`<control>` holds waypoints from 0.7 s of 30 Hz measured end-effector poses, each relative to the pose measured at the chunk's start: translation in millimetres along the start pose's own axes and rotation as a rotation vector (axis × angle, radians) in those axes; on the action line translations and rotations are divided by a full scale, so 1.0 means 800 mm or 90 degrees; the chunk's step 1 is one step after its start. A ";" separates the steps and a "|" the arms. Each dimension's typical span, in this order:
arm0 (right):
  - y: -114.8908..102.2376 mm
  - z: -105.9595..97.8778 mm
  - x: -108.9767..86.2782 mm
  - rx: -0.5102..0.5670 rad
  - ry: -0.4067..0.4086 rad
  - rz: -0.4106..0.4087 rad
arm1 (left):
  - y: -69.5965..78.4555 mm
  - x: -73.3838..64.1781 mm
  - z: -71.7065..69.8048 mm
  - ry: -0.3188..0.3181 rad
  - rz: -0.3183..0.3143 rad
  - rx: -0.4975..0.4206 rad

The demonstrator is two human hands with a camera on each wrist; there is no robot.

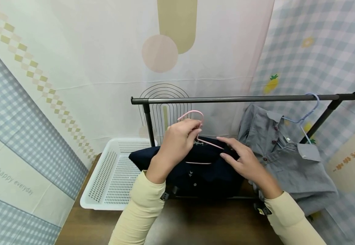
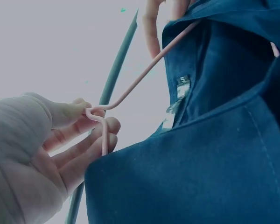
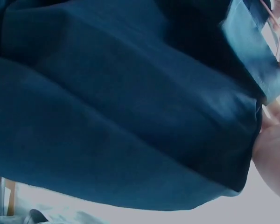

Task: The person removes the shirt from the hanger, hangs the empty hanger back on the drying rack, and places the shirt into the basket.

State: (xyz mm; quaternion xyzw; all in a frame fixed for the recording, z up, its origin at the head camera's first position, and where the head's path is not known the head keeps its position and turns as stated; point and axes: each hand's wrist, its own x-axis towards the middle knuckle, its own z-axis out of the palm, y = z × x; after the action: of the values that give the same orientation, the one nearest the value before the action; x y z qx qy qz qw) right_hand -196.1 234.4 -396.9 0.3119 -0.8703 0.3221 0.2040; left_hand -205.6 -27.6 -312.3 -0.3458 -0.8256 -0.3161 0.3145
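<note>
A pink wire hanger (image 1: 209,143) sits inside the neck of a dark navy shirt (image 1: 202,177). My left hand (image 1: 179,137) pinches the hanger between thumb and fingers just below its hook, as the left wrist view also shows at the hanger's neck (image 2: 102,112). At the shirt's right shoulder, my right hand (image 1: 243,158) holds the collar edge between thumb and fingers. One hanger arm runs up under the collar beside those fingers in the left wrist view. Navy cloth (image 3: 121,107) fills most of the right wrist view, and part of the right hand is hidden behind the collar.
A black clothes rail (image 1: 226,99) stands behind the shirt. On its right end hangs a grey shirt (image 1: 287,163) on a blue hanger (image 1: 313,107). To the left, a white perforated basket (image 1: 96,194) rests on the wooden table (image 1: 196,224). Patterned cloth hangs behind.
</note>
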 end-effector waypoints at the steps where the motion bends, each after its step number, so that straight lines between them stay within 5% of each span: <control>1: -0.001 0.000 0.001 0.006 -0.005 -0.007 | -0.001 0.000 -0.003 0.001 -0.005 -0.003; 6: -0.004 0.004 0.008 0.024 -0.024 -0.039 | -0.007 -0.004 -0.016 0.014 -0.032 -0.012; 12: -0.006 0.019 0.024 0.009 0.033 -0.105 | -0.018 -0.012 -0.022 0.034 -0.059 -0.042; 21: -0.008 0.030 0.027 0.034 0.046 -0.121 | -0.033 -0.023 -0.015 0.026 -0.084 -0.139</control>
State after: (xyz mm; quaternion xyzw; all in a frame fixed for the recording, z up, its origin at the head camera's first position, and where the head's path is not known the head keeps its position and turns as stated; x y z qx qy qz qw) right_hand -211.2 205.5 -399.5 0.3866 -0.8198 0.3358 0.2564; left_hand -212.2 -58.1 -327.0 -0.3162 -0.8009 -0.4310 0.2699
